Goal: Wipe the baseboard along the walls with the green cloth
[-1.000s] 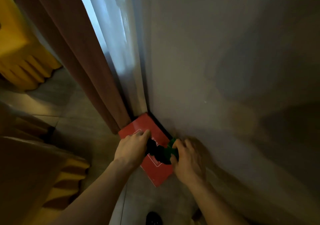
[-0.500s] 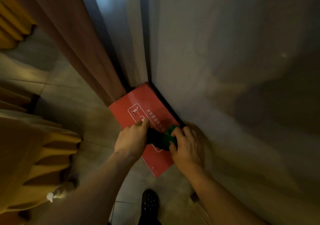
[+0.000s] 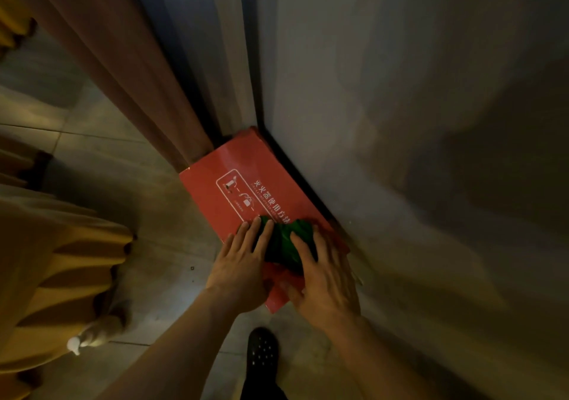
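A bunched green cloth lies on top of a red box that stands on the floor against the wall. My left hand rests flat with straight fingers on the cloth's left side. My right hand lies flat on the cloth's right side, fingers spread. The dark baseboard runs along the foot of the grey wall, just behind the box; the box hides part of it.
A brown curtain hangs to the floor left of the box. A yellow upholstered seat fills the left edge. My black shoe stands on the tiled floor below the hands.
The view has dropped closer to the box. Both hands went from curled around the cloth to lying flat on it on the box top.
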### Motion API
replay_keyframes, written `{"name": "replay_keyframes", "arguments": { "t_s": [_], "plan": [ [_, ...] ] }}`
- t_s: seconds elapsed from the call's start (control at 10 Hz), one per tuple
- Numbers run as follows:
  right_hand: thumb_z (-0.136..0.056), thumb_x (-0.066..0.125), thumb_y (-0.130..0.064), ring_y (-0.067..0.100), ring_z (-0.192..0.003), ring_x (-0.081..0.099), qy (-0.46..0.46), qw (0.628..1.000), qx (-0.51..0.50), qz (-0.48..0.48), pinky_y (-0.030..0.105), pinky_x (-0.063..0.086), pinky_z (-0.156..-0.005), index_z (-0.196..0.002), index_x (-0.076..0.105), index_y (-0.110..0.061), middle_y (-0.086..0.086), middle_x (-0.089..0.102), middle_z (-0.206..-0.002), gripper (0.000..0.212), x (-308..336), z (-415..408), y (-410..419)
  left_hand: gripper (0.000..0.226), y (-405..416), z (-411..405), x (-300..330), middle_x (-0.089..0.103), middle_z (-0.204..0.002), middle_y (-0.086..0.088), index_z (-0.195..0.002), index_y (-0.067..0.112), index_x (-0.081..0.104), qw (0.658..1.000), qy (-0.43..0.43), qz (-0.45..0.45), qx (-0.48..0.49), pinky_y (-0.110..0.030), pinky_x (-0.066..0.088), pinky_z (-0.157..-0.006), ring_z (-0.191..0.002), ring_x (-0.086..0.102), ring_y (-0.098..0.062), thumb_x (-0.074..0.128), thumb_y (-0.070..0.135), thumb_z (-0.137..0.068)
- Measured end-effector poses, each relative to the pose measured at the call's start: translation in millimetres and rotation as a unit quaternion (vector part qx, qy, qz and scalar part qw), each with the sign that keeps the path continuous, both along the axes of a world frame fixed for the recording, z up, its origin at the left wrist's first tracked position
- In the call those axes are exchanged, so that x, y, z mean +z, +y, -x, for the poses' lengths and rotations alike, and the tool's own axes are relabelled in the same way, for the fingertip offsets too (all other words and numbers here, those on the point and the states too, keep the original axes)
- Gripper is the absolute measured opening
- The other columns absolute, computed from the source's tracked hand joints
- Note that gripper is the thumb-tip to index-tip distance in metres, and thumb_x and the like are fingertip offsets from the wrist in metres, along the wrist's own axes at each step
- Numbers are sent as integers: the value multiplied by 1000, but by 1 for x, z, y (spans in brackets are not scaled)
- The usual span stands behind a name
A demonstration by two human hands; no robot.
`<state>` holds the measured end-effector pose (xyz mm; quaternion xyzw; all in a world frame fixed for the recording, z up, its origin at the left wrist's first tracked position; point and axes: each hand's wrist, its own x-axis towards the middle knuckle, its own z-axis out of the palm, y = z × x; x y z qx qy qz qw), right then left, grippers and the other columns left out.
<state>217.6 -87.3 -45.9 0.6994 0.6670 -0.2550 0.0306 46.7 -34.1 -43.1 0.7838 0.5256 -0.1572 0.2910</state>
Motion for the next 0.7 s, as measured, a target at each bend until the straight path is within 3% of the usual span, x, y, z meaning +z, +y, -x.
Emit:
{"name": "replay_keyframes", "arguments": {
  "t_s": [0.2,0.3,0.4,0.7],
  "plan": [
    [-77,39,-83,35,-148,-18,-73,997,15,4,56,-3,-120,-152,-16,-33,14,-4,-165,105,-7,0,1,103,1,3,1,-23,-168,0,-155,29,-26,1000,-4,-4,0,-46,-4,-127,-154,-21,-23,56,50,-97],
    [-73,36,-88,37,-146,-22,-76,997,5,16,57,-5,-119,-150,-22,-34,15,-12,-163,110,-12,3,2,103,-4,5,-3,-26,-167,1,-154,29,-28,1000,1,-5,-5,-47,-4,-127,-153,-24,-23,55,51,-98],
    [-73,46,-85,39,-146,-20,-76,997,-7,25,58,-3,-119,-148,-24,-38,15,-13,-163,114,-12,2,4,103,-6,5,-4,-28,-166,0,-154,29,-28,1000,2,-18,-6,-45,-6,-127,-153,-24,-23,54,53,-98],
    [-78,51,-73,39,-148,-10,-80,997,2,-16,55,12,-120,-153,-7,-36,12,-1,-164,102,26,3,-4,97,-20,13,24,-16,-170,-1,-158,34,-19,998,-4,-60,-14,-48,-2,-128,-156,-14,-24,51,62,-96]
  ]
}}
